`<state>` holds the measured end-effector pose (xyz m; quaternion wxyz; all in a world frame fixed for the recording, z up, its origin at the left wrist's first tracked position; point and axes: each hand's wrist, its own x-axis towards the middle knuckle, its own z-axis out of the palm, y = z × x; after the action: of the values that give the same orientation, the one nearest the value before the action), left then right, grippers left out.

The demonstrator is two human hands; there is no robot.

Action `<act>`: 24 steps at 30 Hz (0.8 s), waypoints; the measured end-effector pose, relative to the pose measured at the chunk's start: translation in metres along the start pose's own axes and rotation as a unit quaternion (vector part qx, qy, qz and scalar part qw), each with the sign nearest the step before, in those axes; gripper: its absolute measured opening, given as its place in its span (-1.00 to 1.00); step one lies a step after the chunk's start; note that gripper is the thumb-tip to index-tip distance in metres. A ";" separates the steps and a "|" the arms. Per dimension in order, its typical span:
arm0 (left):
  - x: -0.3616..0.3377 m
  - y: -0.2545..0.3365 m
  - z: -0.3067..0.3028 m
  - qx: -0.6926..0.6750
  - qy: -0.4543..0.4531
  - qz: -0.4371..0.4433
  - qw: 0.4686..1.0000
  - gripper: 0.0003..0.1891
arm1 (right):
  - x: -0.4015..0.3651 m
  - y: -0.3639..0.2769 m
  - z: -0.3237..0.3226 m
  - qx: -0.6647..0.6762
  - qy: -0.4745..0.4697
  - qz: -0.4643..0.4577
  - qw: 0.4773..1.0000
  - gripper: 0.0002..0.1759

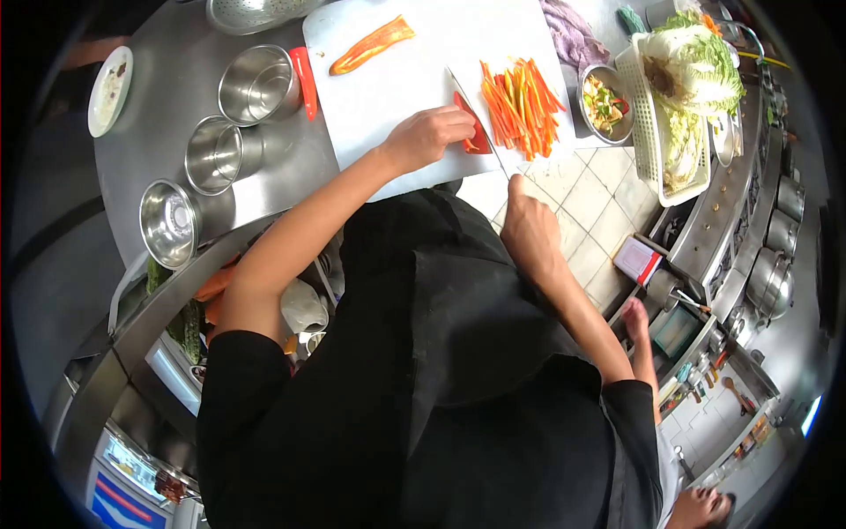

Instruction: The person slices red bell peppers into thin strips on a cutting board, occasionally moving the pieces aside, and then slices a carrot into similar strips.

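Observation:
My right hand [530, 227] grips the handle of a kitchen knife [485, 123], its blade lying along the right side of a red pepper piece [478, 137]. On that piece my left hand [430, 138] presses with bent fingers, close to the blade. Both are on the white cutting board [388, 106]. Right of the blade lies a heap of thin orange-red pepper strips [524, 108]. A longer pepper piece [373, 46], orange-red, rests at the board's far left. The knife handle is mostly hidden in my fist.
Metal bowls [257, 85] stand left of the board, beside a long red object [304, 84]. At right are a bowl of cut vegetables [605, 106], a purple cloth [573, 33] and a white basket [650, 132] with napa cabbage [692, 66]. Another person's hand [634, 319] shows lower right.

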<state>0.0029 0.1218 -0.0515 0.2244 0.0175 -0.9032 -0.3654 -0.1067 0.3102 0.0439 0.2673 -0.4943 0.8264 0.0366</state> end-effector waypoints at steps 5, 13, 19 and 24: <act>0.001 -0.002 0.001 -0.014 0.056 0.012 0.998 -0.85 | 0.047 0.007 0.014 0.066 0.097 -0.062 0.991 -0.74; 0.002 0.003 -0.003 -0.032 0.038 0.004 0.999 -0.83 | 0.019 0.008 0.003 0.079 0.016 -0.028 0.996 -0.70; -0.002 0.000 -0.005 -0.031 0.037 0.000 0.999 -0.80 | 0.061 0.007 0.002 0.092 0.077 -0.088 0.989 -0.75; -0.004 -0.003 -0.003 -0.045 0.057 -0.006 0.997 -0.84 | 0.015 0.001 -0.003 0.060 0.015 -0.022 0.998 -0.70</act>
<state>0.0075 0.1184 -0.0535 0.2742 0.0334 -0.8713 -0.4056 -0.1140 0.2977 0.0393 0.2848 -0.4955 0.8202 -0.0267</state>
